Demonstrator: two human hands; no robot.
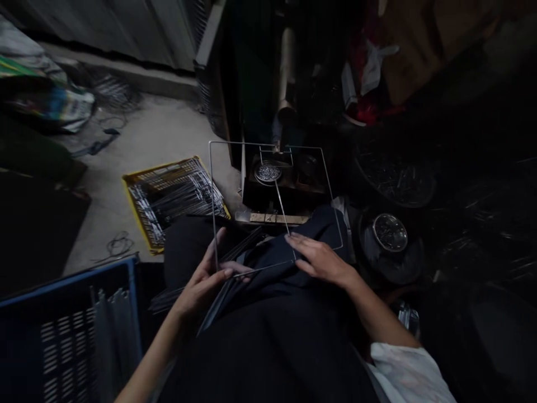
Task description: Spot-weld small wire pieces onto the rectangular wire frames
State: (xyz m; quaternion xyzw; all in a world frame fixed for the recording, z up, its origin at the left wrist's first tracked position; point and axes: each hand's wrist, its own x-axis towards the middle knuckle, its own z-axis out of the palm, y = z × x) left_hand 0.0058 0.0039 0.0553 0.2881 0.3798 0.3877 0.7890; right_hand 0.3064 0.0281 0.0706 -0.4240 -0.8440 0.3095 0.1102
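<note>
A thin rectangular metal wire frame (211, 184) spans the space between my hands, above my lap. My left hand (205, 279) has its thumb and fingers closed around the lower left corner. At the lower middle, my right hand (321, 260) grips the frame where a slanting rod (282, 204) meets the bottom wire. The frame's top bar lies in line with a machine's cylindrical part (287, 73); I cannot tell whether they touch. Beneath the top bar is a small dish (267, 182) of shiny metal bits. Loose straight wires (247, 242) rest across my lap.
A yellow crate (136, 219) full of metal wire pieces stands on the floor at left. Nearer is a blue crate (135, 280) with upright rods. At right, a round bowl (405, 238) holds small pieces. A dark metal-edged cabinet (210, 39) rises behind; the right side is very dark.
</note>
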